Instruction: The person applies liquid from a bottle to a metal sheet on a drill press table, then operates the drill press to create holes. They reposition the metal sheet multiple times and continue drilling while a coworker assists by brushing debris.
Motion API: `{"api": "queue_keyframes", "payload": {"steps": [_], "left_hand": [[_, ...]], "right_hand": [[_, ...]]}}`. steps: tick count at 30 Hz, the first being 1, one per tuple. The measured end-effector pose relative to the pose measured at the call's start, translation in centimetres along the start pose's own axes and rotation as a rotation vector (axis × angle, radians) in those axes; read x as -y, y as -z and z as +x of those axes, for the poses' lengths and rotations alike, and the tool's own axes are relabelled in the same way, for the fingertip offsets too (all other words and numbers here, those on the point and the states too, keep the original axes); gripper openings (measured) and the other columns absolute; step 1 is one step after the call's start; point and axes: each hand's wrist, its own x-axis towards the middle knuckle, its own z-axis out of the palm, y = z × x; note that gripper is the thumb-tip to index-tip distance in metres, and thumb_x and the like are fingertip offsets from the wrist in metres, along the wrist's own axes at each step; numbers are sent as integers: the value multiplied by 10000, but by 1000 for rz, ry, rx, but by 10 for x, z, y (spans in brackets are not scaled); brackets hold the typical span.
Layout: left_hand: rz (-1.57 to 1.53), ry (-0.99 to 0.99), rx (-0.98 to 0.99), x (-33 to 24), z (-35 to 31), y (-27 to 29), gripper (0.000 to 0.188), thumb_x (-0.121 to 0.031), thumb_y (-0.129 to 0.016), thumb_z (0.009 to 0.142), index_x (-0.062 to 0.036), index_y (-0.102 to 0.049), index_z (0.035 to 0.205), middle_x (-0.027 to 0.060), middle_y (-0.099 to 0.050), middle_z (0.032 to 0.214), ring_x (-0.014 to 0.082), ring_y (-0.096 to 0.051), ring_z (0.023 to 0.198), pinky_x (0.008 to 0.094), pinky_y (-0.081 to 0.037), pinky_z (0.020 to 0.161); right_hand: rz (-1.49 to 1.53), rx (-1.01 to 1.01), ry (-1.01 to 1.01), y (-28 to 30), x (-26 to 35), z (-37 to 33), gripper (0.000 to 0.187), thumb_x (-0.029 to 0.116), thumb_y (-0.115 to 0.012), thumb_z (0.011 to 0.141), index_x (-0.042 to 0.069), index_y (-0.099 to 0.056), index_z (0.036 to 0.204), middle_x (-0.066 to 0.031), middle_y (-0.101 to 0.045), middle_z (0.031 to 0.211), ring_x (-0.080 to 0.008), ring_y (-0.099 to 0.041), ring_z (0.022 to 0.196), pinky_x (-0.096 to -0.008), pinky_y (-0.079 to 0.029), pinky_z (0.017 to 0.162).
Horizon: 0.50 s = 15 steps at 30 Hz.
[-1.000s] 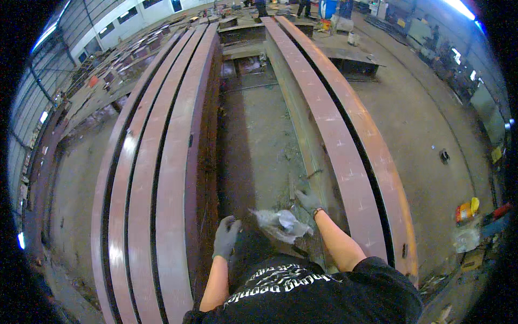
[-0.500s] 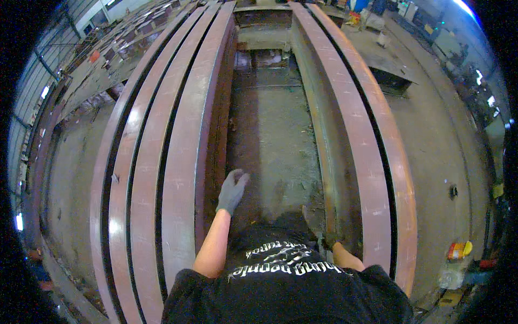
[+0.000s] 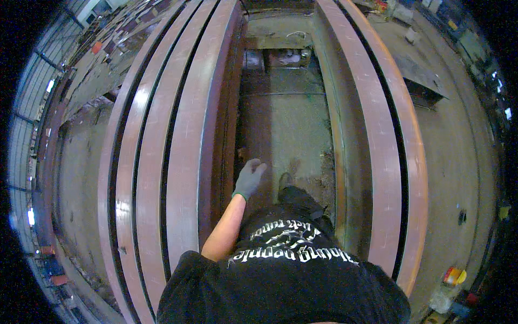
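Observation:
My left hand [image 3: 250,177], in a grey glove with a green cuff, hangs in the gap between two groups of long reddish-brown steel beams. Its fingers curl loosely, with nothing seen in them. Closest to it is the inner side of the left group's nearest beam [image 3: 184,162], and I see no grip on it. Across the gap runs the right group's inner beam [image 3: 380,178]. My right hand is out of sight; only the black sleeve on that side shows.
A cross piece [image 3: 278,32] spans the far end of the gap. My shoe [image 3: 285,180] is on the grey floor [image 3: 294,124]. A dark steel plate [image 3: 423,93] juts out beyond the right beams. A yellow and red container [image 3: 456,276] lies at the lower right.
I have moved forward between the beams, which now pass lower in view. My left hand swung slightly up and right. My right forearm has left the picture, and a shoe now shows ahead.

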Motion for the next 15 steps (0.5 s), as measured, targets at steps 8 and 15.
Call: {"api": "queue_keyframes", "payload": {"steps": [8,15], "left_hand": [[-170,240,-254,-29,141,55,572,-418,-710,946,0,-631,1328,152,-703,1231,243,-659,1113,362,-486,1010],[183,267,-302,-12,386,35,605,-455,-711,931,-14,-619,1336,198,-692,1280,317,-657,1194,398,-482,1042]], "right_hand": [[92,-323,361,241,333,232,528,470,-640,981,19,-697,1251,-142,-737,1133,-283,-681,1027,-399,-525,911],[311,-320,530,334,549,337,572,505,-627,983,27,-688,1293,-165,-734,1189,-329,-673,1111,-424,-512,990]]}}
